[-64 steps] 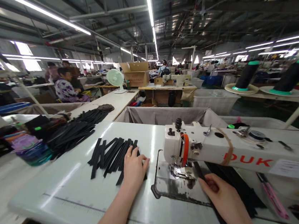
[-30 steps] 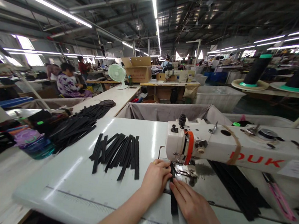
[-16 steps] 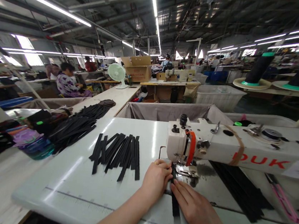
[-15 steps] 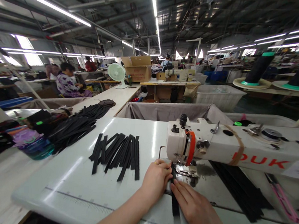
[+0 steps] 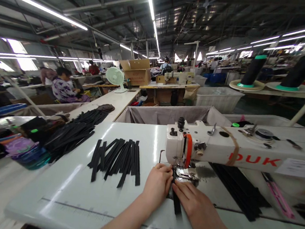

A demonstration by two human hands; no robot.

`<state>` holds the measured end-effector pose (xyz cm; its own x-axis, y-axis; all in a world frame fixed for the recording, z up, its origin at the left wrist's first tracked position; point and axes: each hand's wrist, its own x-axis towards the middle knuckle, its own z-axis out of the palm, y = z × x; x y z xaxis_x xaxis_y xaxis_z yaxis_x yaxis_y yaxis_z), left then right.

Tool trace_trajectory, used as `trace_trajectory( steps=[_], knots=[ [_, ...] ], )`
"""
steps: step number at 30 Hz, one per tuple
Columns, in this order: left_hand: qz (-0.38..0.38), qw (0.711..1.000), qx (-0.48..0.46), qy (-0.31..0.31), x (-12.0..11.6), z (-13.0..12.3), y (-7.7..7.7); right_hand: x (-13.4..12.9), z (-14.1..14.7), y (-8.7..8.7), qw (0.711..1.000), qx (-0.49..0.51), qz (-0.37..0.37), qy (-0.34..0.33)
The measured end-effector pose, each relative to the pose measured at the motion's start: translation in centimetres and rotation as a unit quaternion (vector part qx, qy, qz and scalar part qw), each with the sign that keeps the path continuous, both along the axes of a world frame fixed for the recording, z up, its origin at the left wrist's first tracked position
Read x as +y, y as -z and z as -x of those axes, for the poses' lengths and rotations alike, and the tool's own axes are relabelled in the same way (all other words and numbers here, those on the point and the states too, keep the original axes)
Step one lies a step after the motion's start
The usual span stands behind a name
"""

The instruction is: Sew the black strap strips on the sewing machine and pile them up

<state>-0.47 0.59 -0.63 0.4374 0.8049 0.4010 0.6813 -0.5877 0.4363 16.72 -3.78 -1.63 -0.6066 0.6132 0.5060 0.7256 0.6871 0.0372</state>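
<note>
A black fabric strip (image 5: 176, 204) runs from under the needle area of the white sewing machine (image 5: 215, 145) toward me. My left hand (image 5: 158, 183) is closed on the strip's far part, left of the presser foot (image 5: 185, 175), fingers bent together. On the near right side, my right hand (image 5: 191, 198) presses its closed fingertips onto the same strip. Several black strips (image 5: 118, 160) lie fanned out on the table left of my hands. More black strips (image 5: 238, 192) rest beneath the machine arm to the right.
A pink-handled cutter (image 5: 280, 199) lies at the right. Black thread cones (image 5: 253, 71) stand behind the machine. On the left are a heap of black strips (image 5: 85, 127) and a teal container (image 5: 35, 160). A green fan (image 5: 116, 77) and a cardboard box (image 5: 136, 72) stand farther back. A seated person (image 5: 63, 86) is at far left.
The view has turned slightly, so the scene sits a little farther left. Both hands stay on the strip, whose near end shows slightly shorter.
</note>
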Motion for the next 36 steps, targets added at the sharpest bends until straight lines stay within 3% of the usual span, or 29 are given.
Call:
trace_trajectory(
  steps=[8, 14, 25, 36],
  knots=[
    [0.022, 1.0, -0.015, 0.0, -0.2, 0.0, -0.5, 0.0, -1.0, -0.6, 0.994, 0.069, 0.065, -0.059],
    [0.028, 0.999, -0.02, -0.004, -0.3, -0.1, -0.7, -0.1, -1.1, -1.0, 0.987, 0.09, 0.118, -0.054],
    [0.026, 1.0, 0.009, -0.008, -0.5, -0.3, -0.9, 0.9, -0.7, -1.0, 0.993, 0.057, 0.098, 0.015],
    [0.004, 0.998, 0.065, -0.024, -0.8, -0.9, -0.8, 0.8, -0.7, -1.0, 0.994, 0.068, 0.081, 0.014]
  ],
)
